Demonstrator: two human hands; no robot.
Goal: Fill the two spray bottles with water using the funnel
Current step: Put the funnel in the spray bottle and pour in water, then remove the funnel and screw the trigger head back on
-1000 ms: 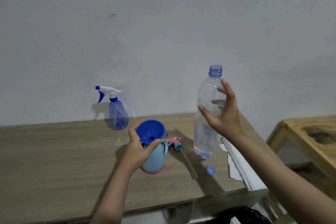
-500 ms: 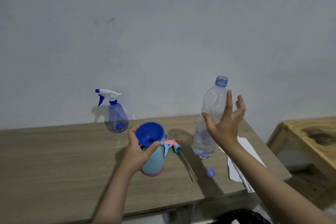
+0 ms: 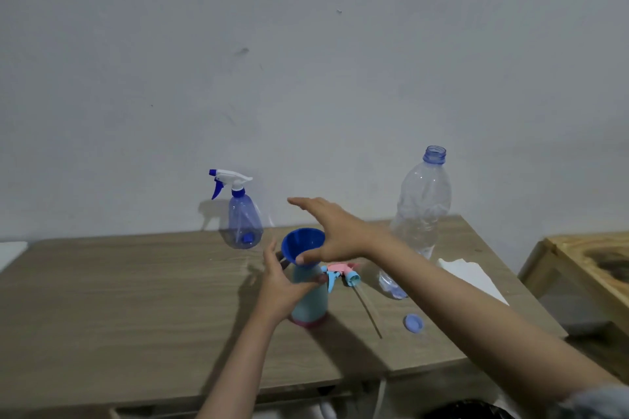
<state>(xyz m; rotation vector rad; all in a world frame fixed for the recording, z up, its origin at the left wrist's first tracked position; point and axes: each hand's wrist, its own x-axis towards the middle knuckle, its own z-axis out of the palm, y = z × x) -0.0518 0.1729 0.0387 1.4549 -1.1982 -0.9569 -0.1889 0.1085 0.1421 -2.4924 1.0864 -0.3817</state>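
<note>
Head view: we note the funnel (image 3: 303, 243) seated upright in the neck of the light-blue spray bottle (image 3: 310, 296), which stands near the middle of the surface (image 3: 119, 296). Our left hand (image 3: 282, 286) wraps the bottle body from its left side, thumb across the front, so that grip is grasping the bottle. Our right hand (image 3: 335, 231) grasps nothing; its grip is released, fingers straight and reaching leftward over the funnel, thumb at the funnel's lower right wall, contact there likely but not certain. The funnel's long axis is vertical, spout down into the neck, mouth tilted slightly toward us. It lies directly under and just left of the right palm, so the right hand is the nearer one for lifting it. The second spray bottle (image 3: 243, 214), clear blue with its trigger head screwed on, stands behind and to the left, by the wall. The water bottle (image 3: 420, 214) stands uncapped to the right, well apart from the right hand, with only a little water visible low down. The loose pink trigger head (image 3: 342, 272) lies just right of the light-blue bottle.
</note>
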